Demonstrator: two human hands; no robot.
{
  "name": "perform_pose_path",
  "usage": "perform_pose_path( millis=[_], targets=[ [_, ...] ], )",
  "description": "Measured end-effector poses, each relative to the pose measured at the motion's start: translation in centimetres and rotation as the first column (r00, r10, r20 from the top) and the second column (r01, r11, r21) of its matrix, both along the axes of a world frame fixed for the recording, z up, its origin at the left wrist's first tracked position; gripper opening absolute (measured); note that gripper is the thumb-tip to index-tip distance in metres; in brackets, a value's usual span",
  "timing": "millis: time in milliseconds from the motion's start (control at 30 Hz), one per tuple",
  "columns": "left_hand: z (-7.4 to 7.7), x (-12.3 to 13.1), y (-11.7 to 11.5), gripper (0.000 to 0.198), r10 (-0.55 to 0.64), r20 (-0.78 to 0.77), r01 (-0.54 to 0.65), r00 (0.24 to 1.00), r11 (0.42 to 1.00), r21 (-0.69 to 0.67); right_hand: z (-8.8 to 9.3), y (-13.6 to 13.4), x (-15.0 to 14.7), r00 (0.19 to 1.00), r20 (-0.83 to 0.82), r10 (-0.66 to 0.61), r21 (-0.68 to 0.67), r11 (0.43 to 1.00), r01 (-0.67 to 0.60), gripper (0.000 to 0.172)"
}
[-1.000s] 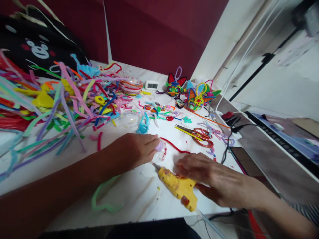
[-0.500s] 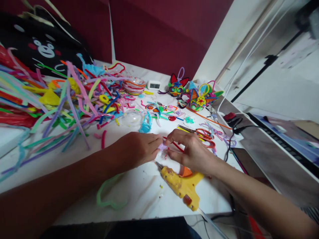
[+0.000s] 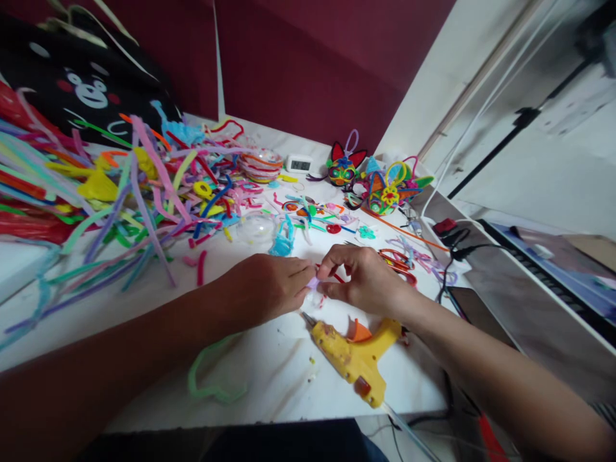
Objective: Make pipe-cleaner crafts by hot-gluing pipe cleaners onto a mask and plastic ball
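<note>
The left hand (image 3: 262,289) and right hand (image 3: 366,279) meet low over the white worktop (image 3: 269,385), the fingers of both clenched from either side on a small lilac fuzzy piece (image 3: 314,282), seemingly to steady so tiny a thing. The yellow plastic glue gun (image 3: 353,356) lies just beside them with its nozzle towards them, probably for easy reach. Fingertips hide the piece's shape, and whether the thin red pipe cleaner (image 3: 338,278) joins it is unclear.

We can read nothing here; the small white digital clock (image 3: 299,164) shows digits too blurred for us.
</note>
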State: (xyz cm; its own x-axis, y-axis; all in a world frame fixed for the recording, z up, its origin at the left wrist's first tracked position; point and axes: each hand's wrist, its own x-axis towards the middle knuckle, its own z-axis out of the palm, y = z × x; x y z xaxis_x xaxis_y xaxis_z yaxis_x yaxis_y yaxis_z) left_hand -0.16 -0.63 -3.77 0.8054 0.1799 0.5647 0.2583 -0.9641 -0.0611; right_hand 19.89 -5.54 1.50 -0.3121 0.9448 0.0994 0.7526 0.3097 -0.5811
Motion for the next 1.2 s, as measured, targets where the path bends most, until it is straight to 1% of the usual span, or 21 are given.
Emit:
perform_pose_path(
  millis=[100,233,367,467,600,700,800,900,967,1067,1200],
  targets=[
    [0.1,0.0,0.0,0.023,0.010,-0.012,-0.011,1.000,1.000,-0.025,0.4,0.6,0.0,1.000,-0.003,-0.022,-0.113,0.993,0.021,0.014],
    [0.7,-0.3,-0.1,0.022,0.017,-0.048,-0.024,0.999,0.989,-0.148,0.8,1.3,0.0,1.000,0.002,-0.013,-0.224,0.974,0.014,0.016],
    [1.0,-0.6,-0.2,0.024,0.129,-0.099,-0.152,0.987,0.947,-0.283,1.2,1.9,-0.1,1.000,-0.013,0.024,-0.285,0.958,-0.026,0.022],
    [1.0,-0.7,-0.2,0.027,0.170,-0.124,-0.203,0.978,0.918,-0.342,1.8,2.5,-0.5,0.995,0.079,0.058,-0.274,0.961,-0.034,0.027],
    [1.4,-0.6,-0.2,0.029,0.183,-0.142,-0.222,0.973,0.914,-0.339,2.9,2.8,-1.3,0.965,0.250,0.075,-0.238,0.971,-0.014,0.033],
    [1.9,-0.5,-0.4,0.028,0.173,-0.170,-0.224,0.970,0.906,-0.359,3.6,2.7,-1.9,0.921,0.381,0.083,-0.188,0.982,-0.011,0.032],
    [2.4,-0.5,-0.6,0.025,0.170,-0.195,-0.235,0.966,0.892,-0.386,3.7,2.4,-2.2,0.877,0.472,0.087,-0.116,0.993,-0.037,0.028],
    [2.5,-0.8,-0.3,0.025,0.128,-0.180,-0.193,0.975,0.889,-0.415,3.4,2.3,-2.2,0.867,0.490,0.091,-0.053,0.996,-0.075,0.025],
    [2.5,-1.0,0.2,0.027,0.065,-0.151,-0.126,0.986,0.889,-0.440,3.2,2.2,-2.2,0.874,0.477,0.095,-0.051,0.995,-0.081,0.025],
    [2.3,-1.3,0.9,0.027,-0.002,-0.131,-0.063,0.991,0.871,-0.487,3.2,2.2,-2.1,0.869,0.485,0.095,-0.055,0.995,-0.078,0.025],
    [2.1,-1.4,1.4,0.026,-0.018,-0.112,-0.042,0.994,0.859,-0.510,3.2,2.3,-2.2,0.847,0.521,0.104,-0.048,0.994,-0.093,0.023]
  ],
)
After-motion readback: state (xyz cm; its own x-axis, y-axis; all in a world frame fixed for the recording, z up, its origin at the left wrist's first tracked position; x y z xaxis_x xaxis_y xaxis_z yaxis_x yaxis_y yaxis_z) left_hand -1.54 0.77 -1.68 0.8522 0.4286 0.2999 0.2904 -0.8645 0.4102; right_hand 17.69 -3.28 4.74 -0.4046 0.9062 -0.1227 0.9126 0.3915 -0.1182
